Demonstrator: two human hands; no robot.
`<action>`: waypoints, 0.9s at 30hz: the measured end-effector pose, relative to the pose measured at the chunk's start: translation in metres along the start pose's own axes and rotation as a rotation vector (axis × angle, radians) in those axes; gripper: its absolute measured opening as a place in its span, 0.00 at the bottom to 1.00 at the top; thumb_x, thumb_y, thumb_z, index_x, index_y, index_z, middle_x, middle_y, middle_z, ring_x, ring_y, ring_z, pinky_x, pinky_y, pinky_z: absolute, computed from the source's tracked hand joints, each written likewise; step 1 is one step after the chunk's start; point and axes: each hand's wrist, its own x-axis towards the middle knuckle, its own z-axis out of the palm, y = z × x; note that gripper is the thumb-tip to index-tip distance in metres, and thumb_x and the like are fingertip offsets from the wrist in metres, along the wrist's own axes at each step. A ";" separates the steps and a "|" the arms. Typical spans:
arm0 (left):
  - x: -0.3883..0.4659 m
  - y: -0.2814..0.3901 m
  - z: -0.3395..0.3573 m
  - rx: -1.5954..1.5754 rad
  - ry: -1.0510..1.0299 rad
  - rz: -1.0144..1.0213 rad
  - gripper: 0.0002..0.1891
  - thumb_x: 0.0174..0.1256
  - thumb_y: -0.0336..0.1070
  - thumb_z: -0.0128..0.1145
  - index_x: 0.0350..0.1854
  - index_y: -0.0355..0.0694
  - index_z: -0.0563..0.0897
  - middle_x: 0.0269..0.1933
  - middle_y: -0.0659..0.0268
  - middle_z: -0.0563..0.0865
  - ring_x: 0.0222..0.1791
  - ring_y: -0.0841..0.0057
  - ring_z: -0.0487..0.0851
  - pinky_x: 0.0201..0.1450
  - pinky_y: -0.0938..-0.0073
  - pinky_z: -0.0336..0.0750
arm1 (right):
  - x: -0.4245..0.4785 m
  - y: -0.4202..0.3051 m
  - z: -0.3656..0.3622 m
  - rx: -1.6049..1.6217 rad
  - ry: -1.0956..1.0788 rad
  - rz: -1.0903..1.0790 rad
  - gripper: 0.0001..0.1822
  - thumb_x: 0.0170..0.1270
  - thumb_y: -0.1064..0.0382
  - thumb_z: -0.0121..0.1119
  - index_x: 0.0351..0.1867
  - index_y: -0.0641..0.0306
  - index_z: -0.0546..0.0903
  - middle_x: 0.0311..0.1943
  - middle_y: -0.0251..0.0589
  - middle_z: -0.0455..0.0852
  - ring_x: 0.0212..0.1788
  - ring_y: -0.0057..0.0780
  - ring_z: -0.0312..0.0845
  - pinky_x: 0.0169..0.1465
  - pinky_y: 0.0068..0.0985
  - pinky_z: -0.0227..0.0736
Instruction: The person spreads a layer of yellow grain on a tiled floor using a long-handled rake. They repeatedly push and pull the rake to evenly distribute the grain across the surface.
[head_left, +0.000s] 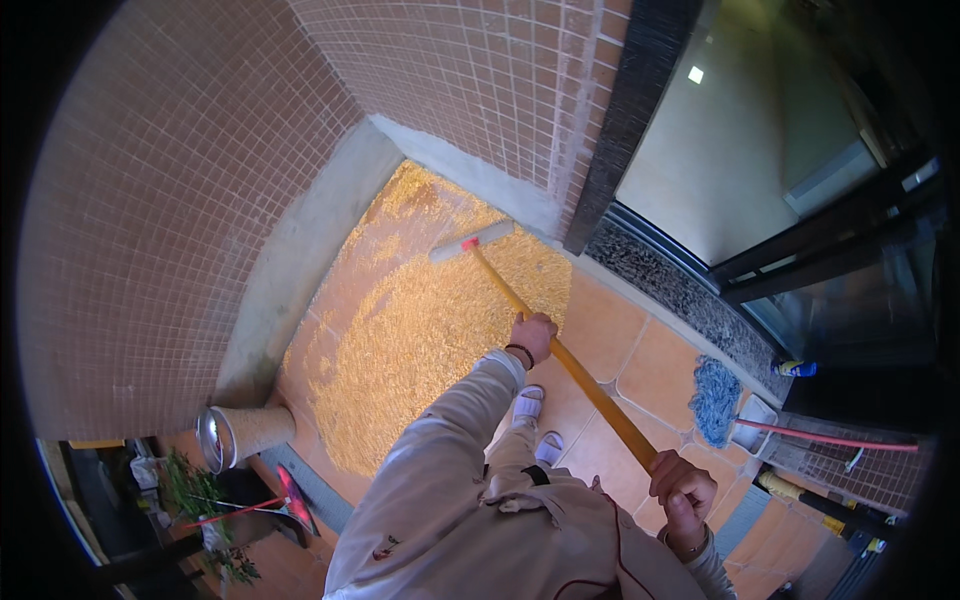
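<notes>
My left hand (534, 339), with a dark bead bracelet at the wrist, is closed around the middle of a long yellow-brown handle (592, 390). Near the handle's end, my right hand (681, 495) grips it too, lower and closer to my body. The handle runs to a wide, pale grey head (491, 234) with a red socket, like that of a rake or pusher. This head lies across a broad layer of golden grain (420, 322) on the floor tiles. Around the head and along the left, thinner patches show bare tile.
Tiled walls (202, 187) meet at the far corner. To the right are a glass door with a dark stone threshold (660, 285), a blue mop (715, 401) and a blue can (795, 368). At lower left are a cylindrical container (255, 435), a red broom (296, 496) and plants (187, 480).
</notes>
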 end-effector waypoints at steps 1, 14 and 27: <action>0.003 -0.007 -0.004 -0.001 -0.001 0.014 0.08 0.50 0.32 0.58 0.33 0.49 0.84 0.39 0.68 0.82 0.52 0.70 0.78 0.63 0.41 0.63 | 0.008 0.001 0.004 0.003 -0.011 -0.009 0.14 0.63 0.63 0.57 0.20 0.62 0.71 0.18 0.36 0.76 0.22 0.30 0.71 0.35 0.33 0.66; -0.021 -0.006 0.027 -0.424 0.502 0.157 0.10 0.46 0.41 0.67 0.20 0.44 0.79 0.25 0.62 0.81 0.34 0.60 0.79 0.42 0.61 0.72 | 0.037 -0.039 0.015 -0.156 -0.317 0.004 0.12 0.65 0.62 0.53 0.22 0.60 0.70 0.17 0.33 0.73 0.19 0.24 0.67 0.29 0.27 0.61; -0.150 0.097 0.087 -0.474 0.561 -0.020 0.08 0.41 0.39 0.63 0.20 0.41 0.79 0.24 0.58 0.81 0.31 0.57 0.79 0.37 0.61 0.74 | -0.055 -0.118 -0.037 -0.082 -0.362 0.062 0.14 0.65 0.60 0.53 0.23 0.58 0.67 0.13 0.31 0.69 0.17 0.21 0.65 0.35 0.28 0.64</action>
